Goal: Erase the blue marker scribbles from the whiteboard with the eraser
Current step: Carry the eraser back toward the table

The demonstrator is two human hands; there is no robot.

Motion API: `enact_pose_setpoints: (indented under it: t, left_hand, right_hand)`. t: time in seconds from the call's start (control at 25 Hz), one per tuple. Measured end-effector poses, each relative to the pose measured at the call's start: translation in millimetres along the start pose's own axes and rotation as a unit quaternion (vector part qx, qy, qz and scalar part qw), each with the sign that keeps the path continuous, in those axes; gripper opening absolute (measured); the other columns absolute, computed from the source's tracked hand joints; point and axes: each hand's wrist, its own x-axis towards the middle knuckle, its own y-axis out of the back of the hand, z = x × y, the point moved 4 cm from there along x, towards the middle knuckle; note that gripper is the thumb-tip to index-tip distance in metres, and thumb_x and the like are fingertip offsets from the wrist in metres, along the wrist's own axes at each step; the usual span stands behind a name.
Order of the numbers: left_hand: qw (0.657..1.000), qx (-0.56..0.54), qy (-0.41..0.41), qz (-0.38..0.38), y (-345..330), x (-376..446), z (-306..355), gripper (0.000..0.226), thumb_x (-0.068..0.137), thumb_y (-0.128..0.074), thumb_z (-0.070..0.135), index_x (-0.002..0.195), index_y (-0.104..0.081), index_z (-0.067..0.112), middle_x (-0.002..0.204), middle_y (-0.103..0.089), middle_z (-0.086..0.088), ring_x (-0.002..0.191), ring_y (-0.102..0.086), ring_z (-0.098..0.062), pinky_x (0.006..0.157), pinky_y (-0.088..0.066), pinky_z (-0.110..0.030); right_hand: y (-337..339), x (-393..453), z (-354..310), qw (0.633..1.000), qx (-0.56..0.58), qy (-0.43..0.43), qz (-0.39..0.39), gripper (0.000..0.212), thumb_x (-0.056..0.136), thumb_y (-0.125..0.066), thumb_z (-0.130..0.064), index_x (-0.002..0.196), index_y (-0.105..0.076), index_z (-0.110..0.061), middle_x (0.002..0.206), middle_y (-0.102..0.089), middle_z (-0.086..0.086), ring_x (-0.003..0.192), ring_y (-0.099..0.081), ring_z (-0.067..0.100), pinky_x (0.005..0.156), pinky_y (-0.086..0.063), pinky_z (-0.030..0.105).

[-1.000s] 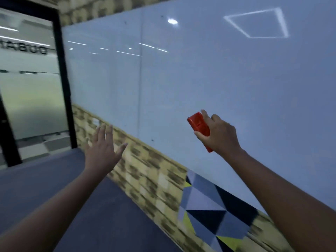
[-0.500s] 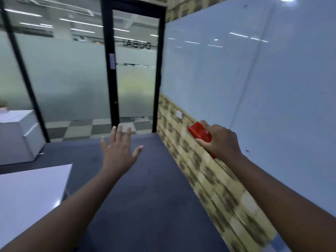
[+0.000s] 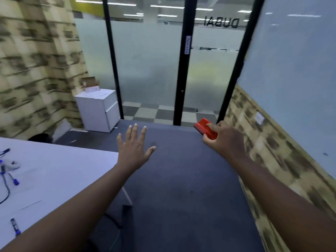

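Writing: one word legible, black letters on the frosted glass door (image 3: 209,70), reading mirrored as "DUBAI"; a narrow vertical label (image 3: 187,44) on the black door frame, its print too small to read; a white plate (image 3: 259,118) on the patterned lower wall, blank as far as can be told. Hands: two, both bare, forearms extended over dark blue carpet (image 3: 181,179); left hand (image 3: 133,150) fully spread, palm down, fingers fanned, holding nothing and touching nothing, hovering past the corner of the white table (image 3: 54,171); right hand (image 3: 223,140) closed around the red eraser (image 3: 205,128), fingers wrapped over its near end, index finger laid along the top, the far end projecting toward the door. Whiteboard (image 3: 294,84): one, on the wall at right above the patterned band, well apart from the eraser; the visible part plain save one small dark fleck near its lower edge. Table items: two blue-capped markers (image 3: 15,226) made out clearly, one near the front edge, one further back beside a dark cable (image 3: 5,190); other small objects at the left edge too blurred to count. Furniture: one white cabinet (image 3: 99,110) in the far left corner, one open cardboard box (image 3: 91,85) on top.
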Motion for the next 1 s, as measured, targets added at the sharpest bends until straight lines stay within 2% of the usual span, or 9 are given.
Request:
enact_pose_setpoints:
  t: [0.16, 0.24, 0.36, 0.52, 0.76, 0.84, 1.0]
  left_hand:
    - [0.997, 0.037, 0.073, -0.003, -29, 39, -48, 0.087, 0.098, -0.043, 0.073, 0.168, -0.026, 0.023, 0.174, -0.023, -0.014, 0.162, -0.019, -0.033, 0.119, -0.022, -0.067]
    - [0.992, 0.039, 0.118, -0.012, -41, 41, -79, 0.084, 0.1, -0.045, 0.07, 0.167, -0.029, 0.022, 0.173, -0.024, -0.016, 0.161, -0.021, -0.034, 0.118, -0.024, -0.067]
    - [0.98, 0.065, 0.185, -0.017, -60, 44, -134, 0.086, 0.099, -0.052, 0.065, 0.167, -0.028, 0.019, 0.173, -0.023, -0.018, 0.16, -0.023, -0.036, 0.116, -0.027, -0.067]
    - [0.965, 0.084, 0.243, -0.051, -94, 52, -211, 0.084, 0.099, -0.058, 0.061, 0.166, -0.033, 0.016, 0.171, -0.029, -0.021, 0.158, -0.028, -0.039, 0.114, -0.031, -0.069]
    - [0.945, 0.066, 0.301, -0.109, -173, 73, -328, 0.085, 0.088, -0.08, 0.05, 0.156, -0.05, 0.009, 0.161, -0.043, -0.027, 0.149, -0.042, -0.046, 0.105, -0.04, -0.074]
    - [0.939, 0.063, 0.313, -0.127, -197, 77, -359, 0.086, 0.091, -0.076, 0.052, 0.16, -0.045, 0.012, 0.166, -0.037, -0.025, 0.153, -0.037, -0.044, 0.108, -0.037, -0.072]
    - [0.923, 0.052, 0.333, -0.187, -236, 73, -397, 0.086, 0.102, -0.053, 0.061, 0.17, -0.017, 0.021, 0.176, -0.012, -0.017, 0.163, -0.011, -0.036, 0.121, -0.023, -0.065]
  right_hand:
    - [-64, 80, -15, 0.998, 0.039, 0.04, -0.027, 0.047, 0.083, -0.071, -0.042, 0.127, -0.073, -0.026, 0.094, -0.06, 0.004, 0.086, -0.064, 0.031, 0.068, -0.04, 0.031]
    - [-102, 106, -38, 0.994, 0.057, 0.07, -0.066, 0.048, 0.084, -0.071, -0.04, 0.129, -0.072, -0.025, 0.099, -0.06, 0.005, 0.09, -0.063, 0.031, 0.07, -0.042, 0.033]
    - [-167, 138, -93, 0.979, 0.069, 0.137, -0.131, 0.051, 0.083, -0.069, -0.039, 0.131, -0.07, -0.024, 0.098, -0.057, 0.004, 0.091, -0.059, 0.028, 0.074, -0.05, 0.036]
    - [-240, 166, -177, 0.96, 0.109, 0.19, -0.175, 0.052, 0.085, -0.07, -0.038, 0.136, -0.066, -0.028, 0.1, -0.057, 0.004, 0.094, -0.06, 0.027, 0.076, -0.047, 0.036]
    - [-386, 188, -314, 0.919, 0.109, 0.25, -0.286, 0.07, 0.095, -0.064, -0.048, 0.158, -0.035, -0.039, 0.113, -0.059, 0.004, 0.104, -0.063, 0.027, 0.084, -0.05, 0.036]
    - [-429, 186, -346, 0.909, 0.122, 0.255, -0.307, 0.074, 0.094, -0.065, -0.048, 0.16, -0.033, -0.038, 0.115, -0.061, 0.004, 0.106, -0.062, 0.027, 0.086, -0.052, 0.037]
    - [-498, 168, -395, 0.885, 0.106, 0.279, -0.357, 0.074, 0.094, -0.066, -0.046, 0.16, -0.033, -0.034, 0.113, -0.06, 0.005, 0.104, -0.062, 0.026, 0.082, -0.05, 0.036]
